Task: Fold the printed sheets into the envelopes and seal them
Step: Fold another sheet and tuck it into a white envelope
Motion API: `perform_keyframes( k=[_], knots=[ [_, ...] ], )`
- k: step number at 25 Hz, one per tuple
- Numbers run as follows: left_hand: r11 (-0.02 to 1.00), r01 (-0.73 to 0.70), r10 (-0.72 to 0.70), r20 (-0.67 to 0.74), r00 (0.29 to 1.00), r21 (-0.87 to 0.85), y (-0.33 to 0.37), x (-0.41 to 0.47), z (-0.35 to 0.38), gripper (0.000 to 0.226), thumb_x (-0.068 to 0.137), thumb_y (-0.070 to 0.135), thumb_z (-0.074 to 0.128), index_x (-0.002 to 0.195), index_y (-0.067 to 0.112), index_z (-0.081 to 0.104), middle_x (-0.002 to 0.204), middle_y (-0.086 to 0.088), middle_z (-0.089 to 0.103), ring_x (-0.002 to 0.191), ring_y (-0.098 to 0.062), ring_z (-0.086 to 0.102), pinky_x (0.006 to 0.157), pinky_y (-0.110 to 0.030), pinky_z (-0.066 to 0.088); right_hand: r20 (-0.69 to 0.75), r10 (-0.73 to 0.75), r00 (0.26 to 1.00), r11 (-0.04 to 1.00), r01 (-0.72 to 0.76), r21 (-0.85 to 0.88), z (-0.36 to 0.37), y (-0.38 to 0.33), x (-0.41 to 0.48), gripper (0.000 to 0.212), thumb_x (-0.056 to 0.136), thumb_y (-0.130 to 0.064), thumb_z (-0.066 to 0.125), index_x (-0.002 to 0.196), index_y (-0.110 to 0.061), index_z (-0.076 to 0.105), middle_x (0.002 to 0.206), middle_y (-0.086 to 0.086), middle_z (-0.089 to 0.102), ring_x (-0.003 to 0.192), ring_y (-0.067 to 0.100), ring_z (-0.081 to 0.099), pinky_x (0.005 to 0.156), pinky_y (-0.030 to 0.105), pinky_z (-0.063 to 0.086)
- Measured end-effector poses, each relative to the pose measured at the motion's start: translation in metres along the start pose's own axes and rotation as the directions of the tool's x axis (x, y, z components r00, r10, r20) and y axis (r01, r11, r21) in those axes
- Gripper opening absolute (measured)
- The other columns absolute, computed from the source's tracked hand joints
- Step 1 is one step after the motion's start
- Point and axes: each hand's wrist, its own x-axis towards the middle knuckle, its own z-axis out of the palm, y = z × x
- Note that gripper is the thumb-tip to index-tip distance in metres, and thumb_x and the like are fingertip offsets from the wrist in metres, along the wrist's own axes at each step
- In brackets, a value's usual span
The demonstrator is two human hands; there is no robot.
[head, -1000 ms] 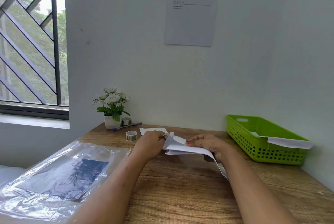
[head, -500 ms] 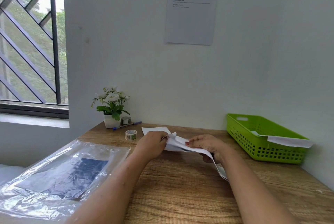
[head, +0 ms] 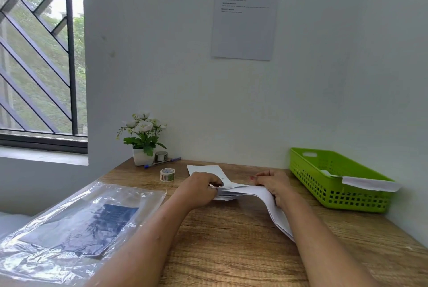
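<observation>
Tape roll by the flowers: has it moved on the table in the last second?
No. The tape roll stands where it did, just in front of the pen and the flower pot.

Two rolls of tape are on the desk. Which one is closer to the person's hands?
The white patterned tape roll, standing alone near the left hand; the smaller grey roll sits farther back beside the white flower pot.

Wooden table [head: 231, 252], clear plastic bag [head: 58, 228] (crinkled), tape roll [head: 167, 174], pen [head: 162, 163], flower pot [head: 142, 158], green basket [head: 312, 182], white paper [head: 203, 169].
</observation>
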Motion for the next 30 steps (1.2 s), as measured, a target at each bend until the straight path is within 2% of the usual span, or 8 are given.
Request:
perform_keyframes(
  k=[3, 6, 13, 17, 19, 21, 25, 30],
  knots=[
    [1.000, -0.013, 0.013, 0.019, 1.000, -0.006, 0.003, -0.001, 0.000, 0.036, 0.086, 0.023, 0.052, 0.118, 0.029, 0.064, 0.123, 0.010, 0.063, 0.111, -0.011, 0.056, 0.094, -0.028, 0.047, -0.114, -0.043, 0.993, 0.999, 0.045, 0.011, 0.001, 0.003, 0.007, 0.019, 0.074, -0.002, 0.076, 0.064, -0.007, 0.061, 0.069, 0.014, 0.066, 0.060, 0.022, 0.056, 0.063, 0.031, 0.047],
    [1.000, -0.014, 0.014, 0.023, 1.000, 0.003, 0.002, -0.001, 0.001, 0.039, 0.081, 0.020, 0.051, 0.116, 0.031, 0.065, 0.123, 0.011, 0.063, 0.113, -0.010, 0.056, 0.097, -0.031, 0.047, -0.109, -0.052, 0.993, 0.997, 0.047, -0.056, 0.011, 0.007, 0.006, 0.018, 0.077, -0.005, 0.071, 0.062, -0.009, 0.062, 0.067, 0.011, 0.065, 0.059, 0.020, 0.054, 0.059, 0.028, 0.044],
    [1.000, 0.004, -0.004, -0.021, 1.000, 0.008, 0.000, -0.002, -0.001, 0.040, 0.081, 0.014, 0.052, 0.117, 0.028, 0.065, 0.123, 0.009, 0.063, 0.113, -0.011, 0.054, 0.092, -0.026, 0.045, 0.177, -0.087, 0.980, 0.972, 0.122, -0.200, 0.027, -0.004, -0.011, 0.004, 0.085, -0.012, 0.066, 0.082, -0.009, 0.067, 0.088, 0.000, 0.069, 0.080, 0.010, 0.057, 0.065, 0.024, 0.042],
    [1.000, 0.017, -0.017, -0.031, 0.999, -0.017, 0.000, -0.001, -0.002, 0.044, 0.081, 0.007, 0.047, 0.116, 0.025, 0.066, 0.124, 0.007, 0.062, 0.114, -0.011, 0.054, 0.093, -0.024, 0.043, 0.364, -0.001, 0.931, 0.958, 0.106, -0.268, 0.023, -0.004, -0.016, 0.017, 0.082, -0.006, 0.065, 0.097, -0.013, 0.068, 0.108, 0.008, 0.066, 0.102, 0.019, 0.059, 0.091, 0.035, 0.048],
    [0.999, 0.014, -0.016, -0.048, 0.999, -0.032, 0.000, -0.001, -0.002, 0.044, 0.082, 0.005, 0.044, 0.116, 0.022, 0.067, 0.124, 0.005, 0.063, 0.115, -0.012, 0.054, 0.097, -0.025, 0.042, 0.457, 0.049, 0.888, 0.973, 0.061, -0.224, 0.019, -0.007, -0.019, 0.026, 0.081, 0.003, 0.060, 0.101, -0.013, 0.065, 0.112, 0.009, 0.062, 0.107, 0.021, 0.056, 0.092, 0.034, 0.047],
    [0.999, 0.015, -0.017, -0.054, 0.998, -0.040, 0.000, 0.000, -0.002, 0.044, 0.085, 0.005, 0.040, 0.116, 0.021, 0.067, 0.126, 0.004, 0.062, 0.117, -0.013, 0.053, 0.100, -0.027, 0.041, 0.493, 0.038, 0.869, 0.980, 0.063, -0.186, 0.017, -0.008, -0.019, 0.033, 0.080, 0.011, 0.057, 0.101, -0.013, 0.063, 0.107, 0.008, 0.058, 0.102, 0.019, 0.054, 0.091, 0.032, 0.047],
    [0.995, 0.017, -0.023, -0.054, 0.998, -0.099, 0.002, 0.002, 0.000, 0.043, 0.092, 0.007, 0.033, 0.116, 0.018, 0.067, 0.130, 0.001, 0.059, 0.123, -0.016, 0.049, 0.103, -0.029, 0.038, 0.509, -0.007, 0.861, 0.985, 0.095, -0.147, 0.017, -0.006, -0.018, 0.038, 0.077, 0.016, 0.062, 0.102, -0.014, 0.063, 0.093, 0.005, 0.053, 0.091, 0.017, 0.053, 0.089, 0.031, 0.048],
    [0.998, -0.025, 0.022, -0.051, 0.998, -0.059, 0.004, 0.002, 0.002, 0.043, 0.093, 0.008, 0.033, 0.121, 0.018, 0.064, 0.133, 0.000, 0.057, 0.124, -0.017, 0.047, 0.104, -0.029, 0.037, 0.325, -0.144, 0.935, 0.962, 0.209, -0.174, 0.029, -0.006, -0.025, 0.033, 0.078, 0.008, 0.067, 0.104, -0.013, 0.064, 0.084, -0.001, 0.056, 0.079, 0.009, 0.054, 0.075, 0.024, 0.050]
  ],
)
